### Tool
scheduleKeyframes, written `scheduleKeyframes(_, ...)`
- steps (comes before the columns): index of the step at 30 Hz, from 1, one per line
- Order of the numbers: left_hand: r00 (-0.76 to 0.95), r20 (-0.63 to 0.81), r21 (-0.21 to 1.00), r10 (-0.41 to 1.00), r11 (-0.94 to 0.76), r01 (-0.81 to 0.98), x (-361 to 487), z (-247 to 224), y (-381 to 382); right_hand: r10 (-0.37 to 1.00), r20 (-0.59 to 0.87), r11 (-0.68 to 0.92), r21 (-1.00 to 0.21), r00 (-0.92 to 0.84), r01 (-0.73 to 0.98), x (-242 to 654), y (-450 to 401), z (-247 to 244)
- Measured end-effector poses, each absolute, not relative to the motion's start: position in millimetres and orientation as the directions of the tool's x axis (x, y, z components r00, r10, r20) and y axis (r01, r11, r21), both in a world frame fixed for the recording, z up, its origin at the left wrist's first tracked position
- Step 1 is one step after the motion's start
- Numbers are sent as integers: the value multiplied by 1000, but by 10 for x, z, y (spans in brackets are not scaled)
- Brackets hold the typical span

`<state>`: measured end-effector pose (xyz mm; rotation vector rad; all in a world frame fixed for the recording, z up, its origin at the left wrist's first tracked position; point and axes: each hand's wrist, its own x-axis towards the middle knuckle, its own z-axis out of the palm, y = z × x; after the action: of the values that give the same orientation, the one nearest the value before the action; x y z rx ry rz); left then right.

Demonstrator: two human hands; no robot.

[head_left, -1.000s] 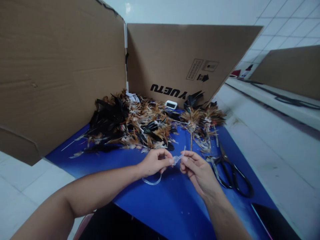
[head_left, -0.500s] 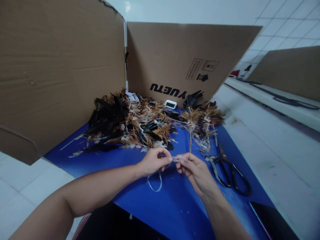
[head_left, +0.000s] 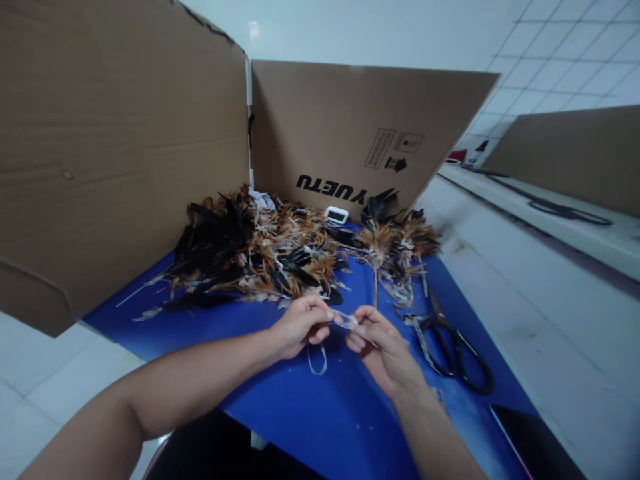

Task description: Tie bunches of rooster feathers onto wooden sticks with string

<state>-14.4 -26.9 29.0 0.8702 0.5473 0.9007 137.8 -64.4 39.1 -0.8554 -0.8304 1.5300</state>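
Between my two hands a thin clear strip (head_left: 344, 320) is stretched in a small loop over the blue tabletop (head_left: 330, 413). My left hand (head_left: 306, 323) pinches one end, and a length of the strip hangs in a curve below its fingers. The other end is pinched in my right hand (head_left: 376, 339). Beyond my hands lies a large pile of brown and black feathers (head_left: 260, 247). A smaller feather bundle (head_left: 393, 243) lies at the back right. Scissors with black handles (head_left: 457, 350) rest to the right of my right hand.
Cardboard panels, one at the left (head_left: 125, 147) and one at the back (head_left: 340, 120), stand around the table. A small white digital device (head_left: 337, 215) is behind the feathers. A dark phone (head_left: 537, 440) lies at the right edge. Another cardboard sheet (head_left: 575, 150) stands beyond a ledge.
The strip between my hands has opened into a wider loop, and its hanging part looks shorter. My fingers have shifted slightly. The whole view has moved a little.
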Motion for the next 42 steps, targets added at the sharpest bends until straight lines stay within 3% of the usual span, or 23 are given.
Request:
scheduleKeyframes(9,538,0,837,843,295,-461,-161,287,-268,975,-148,-191,-943,-169,-273,1352,-678,362)
scheduleKeyframes(20,457,-54,831,888,294,-472,-157,273,-213,995,47,-13,-807,-87,-591,1549,-642,513)
scheduleKeyframes(32,477,-67,794,877,336,-506,-188,275,-206,998,55,42,-684,6,-728,1760,-674,605)
scheduleKeyframes(42,405,-64,796,912,291,-530,-194,315,-188,963,130,266,-592,235,-761,2102,-660,685)
